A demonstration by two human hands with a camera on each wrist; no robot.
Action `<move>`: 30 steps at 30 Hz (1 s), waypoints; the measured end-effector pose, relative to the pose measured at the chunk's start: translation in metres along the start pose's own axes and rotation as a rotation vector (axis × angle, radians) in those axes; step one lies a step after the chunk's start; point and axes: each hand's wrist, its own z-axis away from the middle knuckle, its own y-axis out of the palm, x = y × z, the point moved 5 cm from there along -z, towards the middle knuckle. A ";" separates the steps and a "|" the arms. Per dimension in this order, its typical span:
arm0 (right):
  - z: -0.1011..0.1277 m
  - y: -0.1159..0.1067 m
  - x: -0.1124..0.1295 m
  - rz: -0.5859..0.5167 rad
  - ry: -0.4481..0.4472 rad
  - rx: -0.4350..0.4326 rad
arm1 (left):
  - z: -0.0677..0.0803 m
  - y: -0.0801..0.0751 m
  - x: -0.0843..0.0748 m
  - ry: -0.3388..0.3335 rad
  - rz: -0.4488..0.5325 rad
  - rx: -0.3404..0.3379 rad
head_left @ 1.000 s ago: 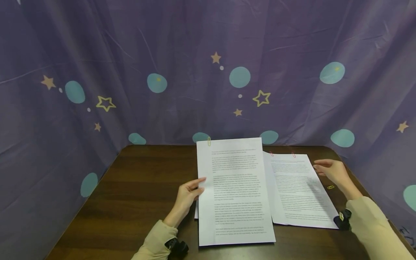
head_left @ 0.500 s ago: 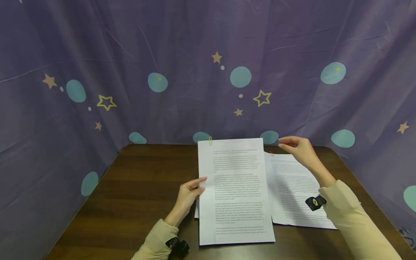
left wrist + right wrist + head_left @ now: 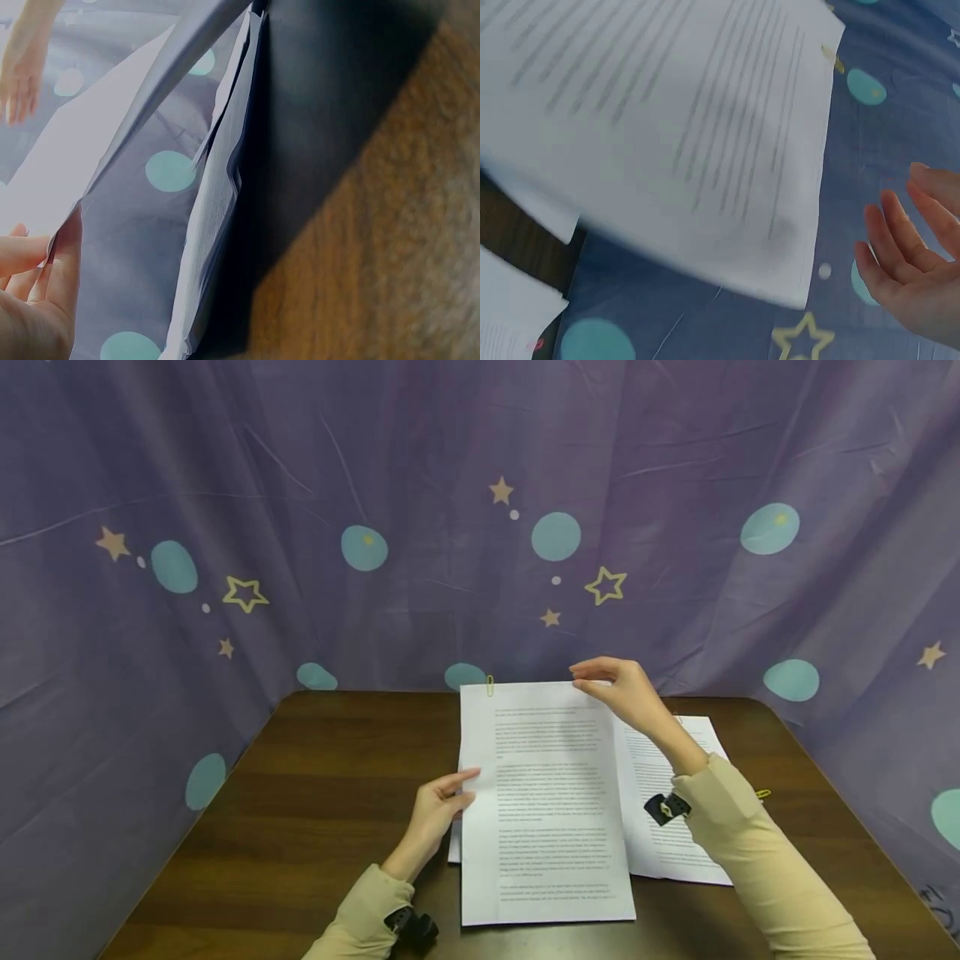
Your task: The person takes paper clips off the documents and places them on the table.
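Observation:
A clipped set of printed sheets [image 3: 547,810] is tilted up off the brown table [image 3: 300,827], with a yellow paper clip [image 3: 490,685] at its top left corner. My left hand [image 3: 442,800] pinches the set's left edge, thumb on top. In the left wrist view its fingers [image 3: 37,300] sit at the lifted sheet [image 3: 82,150], above more paper [image 3: 217,202] lying below. My right hand [image 3: 621,687] hovers at the set's top right corner, fingers loosely spread. The right wrist view shows that hand [image 3: 907,270] just clear of the page edge [image 3: 667,127].
A second printed set [image 3: 678,847] lies flat to the right, partly under my right forearm. A loose yellow clip [image 3: 763,793] rests on the table beyond it. A purple curtain [image 3: 375,485] with dots and stars closes in the back and both sides.
My right hand has swept left and away from me, from the table's right side to the top right corner of the raised sheets. The left hand and its sheets stayed put.

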 end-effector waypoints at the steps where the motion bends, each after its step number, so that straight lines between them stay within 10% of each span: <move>1: -0.002 0.004 0.003 0.007 -0.011 0.005 | -0.001 0.000 0.003 -0.003 0.013 0.003; 10: -0.017 0.039 0.024 -0.001 -0.056 0.060 | -0.006 0.000 0.018 -0.017 0.057 0.008; 30: -0.038 0.076 0.034 0.046 -0.134 0.021 | 0.007 0.007 -0.008 0.002 -0.040 0.015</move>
